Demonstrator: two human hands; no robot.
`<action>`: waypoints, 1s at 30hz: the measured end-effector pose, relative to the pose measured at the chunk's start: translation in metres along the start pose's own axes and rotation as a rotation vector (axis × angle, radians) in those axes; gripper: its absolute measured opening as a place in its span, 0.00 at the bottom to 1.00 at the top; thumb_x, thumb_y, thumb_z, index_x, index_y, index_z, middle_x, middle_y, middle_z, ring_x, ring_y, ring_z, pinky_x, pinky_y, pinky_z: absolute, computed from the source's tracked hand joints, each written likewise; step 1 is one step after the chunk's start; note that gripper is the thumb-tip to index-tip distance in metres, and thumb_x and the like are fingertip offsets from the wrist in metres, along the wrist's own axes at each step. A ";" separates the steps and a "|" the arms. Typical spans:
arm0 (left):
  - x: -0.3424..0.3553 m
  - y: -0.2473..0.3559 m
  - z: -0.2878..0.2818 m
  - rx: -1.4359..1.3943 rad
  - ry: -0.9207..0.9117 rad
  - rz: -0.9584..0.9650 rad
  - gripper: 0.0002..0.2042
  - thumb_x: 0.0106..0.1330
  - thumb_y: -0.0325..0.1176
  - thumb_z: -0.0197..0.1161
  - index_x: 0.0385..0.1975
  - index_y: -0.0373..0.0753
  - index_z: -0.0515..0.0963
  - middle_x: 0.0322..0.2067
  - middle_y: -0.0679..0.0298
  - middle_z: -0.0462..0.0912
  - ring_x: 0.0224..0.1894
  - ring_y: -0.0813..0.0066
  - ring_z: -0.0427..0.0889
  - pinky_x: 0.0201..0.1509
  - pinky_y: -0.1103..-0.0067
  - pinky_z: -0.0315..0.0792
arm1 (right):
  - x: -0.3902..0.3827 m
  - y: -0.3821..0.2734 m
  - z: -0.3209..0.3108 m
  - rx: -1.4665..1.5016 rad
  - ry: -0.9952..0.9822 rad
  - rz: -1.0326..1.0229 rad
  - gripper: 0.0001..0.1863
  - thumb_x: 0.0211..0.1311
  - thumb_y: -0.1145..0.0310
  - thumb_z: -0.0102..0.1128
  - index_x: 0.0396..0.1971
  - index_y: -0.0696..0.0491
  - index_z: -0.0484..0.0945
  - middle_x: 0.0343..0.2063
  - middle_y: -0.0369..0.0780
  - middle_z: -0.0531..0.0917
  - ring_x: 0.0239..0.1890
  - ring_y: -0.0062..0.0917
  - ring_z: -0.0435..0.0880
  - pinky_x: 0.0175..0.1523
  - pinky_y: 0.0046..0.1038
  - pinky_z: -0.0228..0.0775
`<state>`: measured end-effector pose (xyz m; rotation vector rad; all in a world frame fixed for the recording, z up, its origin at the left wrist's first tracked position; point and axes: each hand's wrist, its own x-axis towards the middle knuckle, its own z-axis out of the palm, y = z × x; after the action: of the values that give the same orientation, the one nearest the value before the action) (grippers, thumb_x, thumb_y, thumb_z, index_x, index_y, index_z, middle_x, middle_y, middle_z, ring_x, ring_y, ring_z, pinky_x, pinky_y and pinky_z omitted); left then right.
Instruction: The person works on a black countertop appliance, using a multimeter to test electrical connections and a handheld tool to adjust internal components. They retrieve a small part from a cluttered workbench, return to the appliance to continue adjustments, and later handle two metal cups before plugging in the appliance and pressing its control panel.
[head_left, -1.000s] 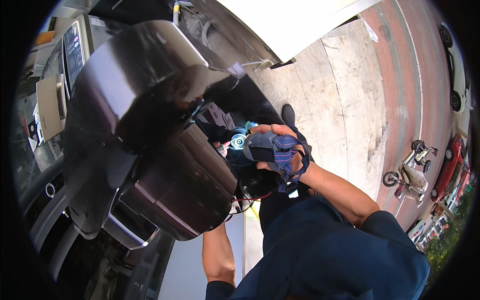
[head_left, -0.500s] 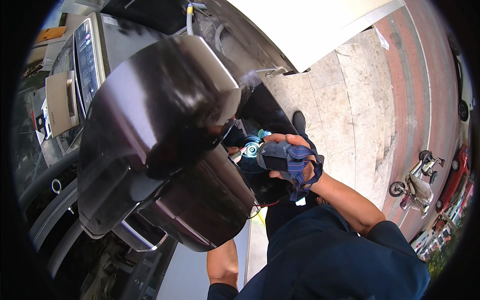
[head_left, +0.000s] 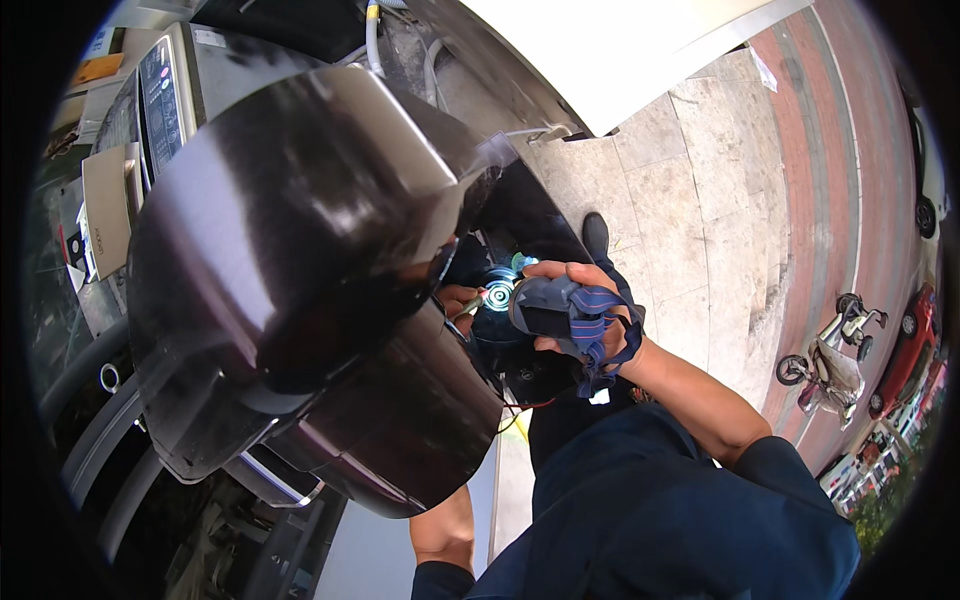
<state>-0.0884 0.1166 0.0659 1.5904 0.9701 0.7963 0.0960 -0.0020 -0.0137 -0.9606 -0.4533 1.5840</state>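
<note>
Head view: the right hand (head_left: 575, 305) curls around a grey lamp (head_left: 545, 305), fingers on its far side and thumb beneath, with its blue strap (head_left: 598, 325) looped loosely over the palm and wrist. The left hand (head_left: 460, 302) is nearly closed, fingertips pinched on a slim pale piece (head_left: 474, 305) just beside a bright ringed glow (head_left: 498, 295) on the dark panel (head_left: 525, 210). The lamp's front faces this glow at close range.

What the slim piece is, I cannot make out; it is small and partly washed out by glare. A glossy dark casing (head_left: 300, 230) hides the left palm and wrist; the left forearm (head_left: 443, 530) shows again below it. The lamp's front face is turned from view.

The casing's edge stands right against the left fingers, leaving a narrow gap between casing and lamp. A thin red wire (head_left: 530, 404) curves below this gap. Above, a white panel (head_left: 600, 60) is cut off by the frame. Rightward, past the dark panel's slanting edge and a shoe (head_left: 595, 235), pavement (head_left: 690, 220) stretches toward a parked scooter (head_left: 830, 365), giving more room on that side.
</note>
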 end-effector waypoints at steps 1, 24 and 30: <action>0.000 -0.003 0.001 -0.023 -0.009 -0.002 0.09 0.82 0.30 0.49 0.52 0.31 0.64 0.50 0.45 0.78 0.50 0.60 0.85 0.58 0.69 0.81 | -0.001 -0.002 -0.001 -0.018 0.006 0.002 0.50 0.51 0.74 0.82 0.73 0.43 0.60 0.61 0.53 0.77 0.60 0.44 0.82 0.62 0.38 0.77; 0.014 0.029 0.020 0.177 0.128 -0.182 0.09 0.80 0.31 0.56 0.46 0.30 0.75 0.44 0.56 0.82 0.45 0.71 0.86 0.51 0.77 0.80 | 0.015 -0.031 0.019 -0.367 -0.030 -0.499 0.48 0.54 0.75 0.81 0.72 0.43 0.61 0.63 0.50 0.76 0.60 0.40 0.82 0.62 0.37 0.77; 0.012 0.025 0.018 0.339 0.088 -0.135 0.09 0.79 0.31 0.57 0.45 0.31 0.76 0.44 0.56 0.82 0.41 0.71 0.85 0.45 0.78 0.78 | 0.016 -0.031 0.019 -0.340 -0.024 -0.486 0.48 0.53 0.75 0.81 0.72 0.42 0.62 0.64 0.50 0.76 0.61 0.39 0.81 0.63 0.36 0.76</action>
<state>-0.0630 0.1166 0.0870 1.7649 1.3155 0.6354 0.1010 0.0246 0.0154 -0.9911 -0.9196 1.0965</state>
